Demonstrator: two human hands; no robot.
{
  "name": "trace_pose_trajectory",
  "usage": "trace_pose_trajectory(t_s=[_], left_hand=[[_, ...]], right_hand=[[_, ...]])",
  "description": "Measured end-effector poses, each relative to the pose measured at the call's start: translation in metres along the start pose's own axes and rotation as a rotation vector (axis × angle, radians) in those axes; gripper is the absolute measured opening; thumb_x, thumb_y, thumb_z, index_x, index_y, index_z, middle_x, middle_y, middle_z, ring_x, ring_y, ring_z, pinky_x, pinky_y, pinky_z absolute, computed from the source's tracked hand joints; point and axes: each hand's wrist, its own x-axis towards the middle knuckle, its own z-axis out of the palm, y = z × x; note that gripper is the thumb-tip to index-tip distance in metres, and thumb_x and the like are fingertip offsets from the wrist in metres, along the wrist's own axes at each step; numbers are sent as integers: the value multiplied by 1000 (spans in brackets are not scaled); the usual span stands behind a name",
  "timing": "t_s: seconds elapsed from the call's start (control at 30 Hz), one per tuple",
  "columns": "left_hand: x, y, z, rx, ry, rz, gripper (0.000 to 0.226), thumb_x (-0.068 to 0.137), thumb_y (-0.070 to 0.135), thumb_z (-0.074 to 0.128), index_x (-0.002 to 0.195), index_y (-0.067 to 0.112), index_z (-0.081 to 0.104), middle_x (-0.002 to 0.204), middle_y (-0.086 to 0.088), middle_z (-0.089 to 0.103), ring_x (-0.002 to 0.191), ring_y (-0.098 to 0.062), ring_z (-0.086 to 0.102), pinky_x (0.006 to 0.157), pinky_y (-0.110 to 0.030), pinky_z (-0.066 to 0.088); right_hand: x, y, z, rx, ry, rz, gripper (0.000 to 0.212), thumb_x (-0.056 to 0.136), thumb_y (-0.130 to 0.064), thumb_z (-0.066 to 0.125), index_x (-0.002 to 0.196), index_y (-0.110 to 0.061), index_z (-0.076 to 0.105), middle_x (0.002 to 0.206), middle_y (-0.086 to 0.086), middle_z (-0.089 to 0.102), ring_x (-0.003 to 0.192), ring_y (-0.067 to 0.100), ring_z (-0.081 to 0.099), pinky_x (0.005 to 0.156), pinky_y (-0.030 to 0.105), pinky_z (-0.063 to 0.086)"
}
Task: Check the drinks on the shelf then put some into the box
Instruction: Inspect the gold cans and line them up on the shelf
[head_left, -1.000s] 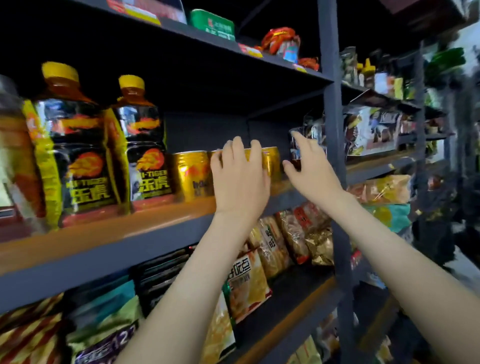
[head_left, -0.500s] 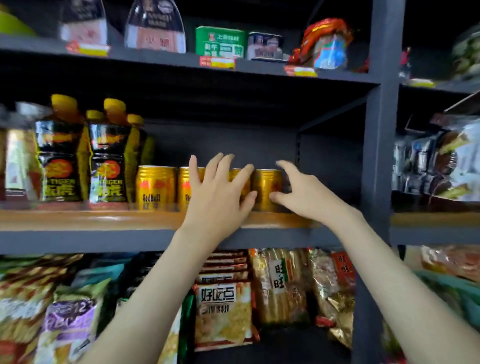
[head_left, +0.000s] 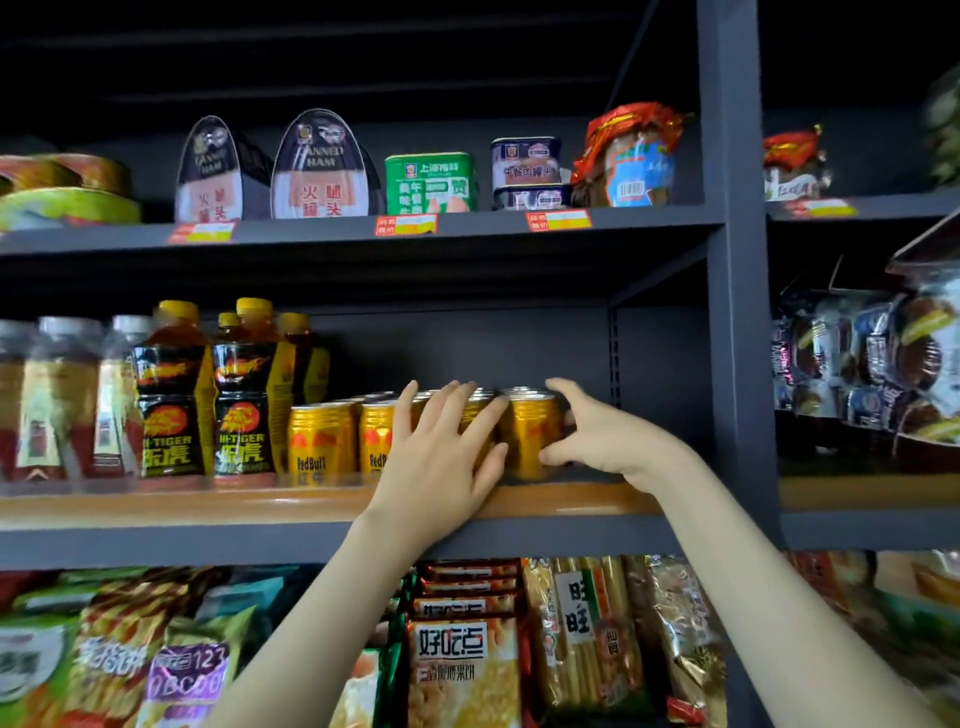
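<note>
Our left fingers (head_left: 457, 415) lie spread and nearly straight against the fronts of the gold cans (head_left: 319, 441). The left hand (head_left: 441, 462) rests flat on them and grips nothing. Our right fingers (head_left: 569, 391) curve round the end can (head_left: 530, 436) at the right of the row, with the forefinger over its rim and the thumb low on its front. The other fingers are hidden behind the can, so we think the right hand (head_left: 605, 439) holds it but cannot say how firmly.

Nearest us, under our forearms, snack packets (head_left: 462, 670) crowd the lower shelf. Above them the cans stand upright just behind the wooden lip (head_left: 208, 506) of the middle shelf, touching one another, with more rows behind. To their left stand tall bottles (head_left: 239, 410) with yellow caps. Higher and farther back, tins (head_left: 431, 182) line the top shelf. The box is not in view.

The risks we see lie in the draw-out. The end can touches its neighbour, so a sideways pull may drag or tip that one. The lip could also catch a can's base and rock it. The metal is smooth, and a shallow hold might let the can slide and drop onto the packets below. With the box out of sight, we would have to turn away while carrying the can.
</note>
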Motion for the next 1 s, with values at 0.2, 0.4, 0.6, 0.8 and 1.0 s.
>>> trace_pose_trajectory(t_s=[0.2, 0.4, 0.6, 0.8, 1.0], left_hand=[[0, -3, 1, -13, -8, -8, 50, 96, 47, 34, 134, 21, 56, 132, -11, 59, 127, -29, 51, 112, -52, 23], [-1, -5, 4, -9, -24, -13, 53, 97, 48, 31, 133, 18, 56, 133, -11, 58, 128, -29, 50, 112, -52, 25], [0, -4, 2, -32, -32, -23, 56, 96, 49, 30, 132, 17, 57, 135, -13, 57, 131, -30, 48, 113, -53, 21], [-1, 9, -19, -428, -12, -142, 61, 91, 57, 36, 145, 29, 41, 150, -1, 41, 145, -20, 26, 117, -42, 4], [-21, 26, -60, -1143, -85, -207, 61, 91, 34, 64, 141, 44, 29, 137, 22, 47, 123, 14, 43, 96, -6, 38]], right_hand=[[3, 1, -3, 142, -61, 16, 54, 81, -22, 77, 128, -20, 50, 114, -1, 63, 107, 17, 60, 100, 39, 48], [6, -1, 2, 152, -7, 20, 65, 74, -31, 82, 124, -23, 42, 117, -1, 56, 108, 17, 56, 96, 36, 49], [-2, -1, 12, 45, 187, -95, 55, 71, -40, 82, 118, -25, 57, 108, -5, 64, 97, 12, 61, 87, 34, 53], [-25, -9, 6, 218, 464, -226, 64, 76, -36, 79, 132, -26, 51, 119, -9, 62, 108, 9, 58, 87, 28, 51], [-76, -28, 10, 398, 356, -352, 54, 70, -42, 77, 120, -36, 57, 110, -14, 67, 103, 1, 62, 84, 25, 53]])
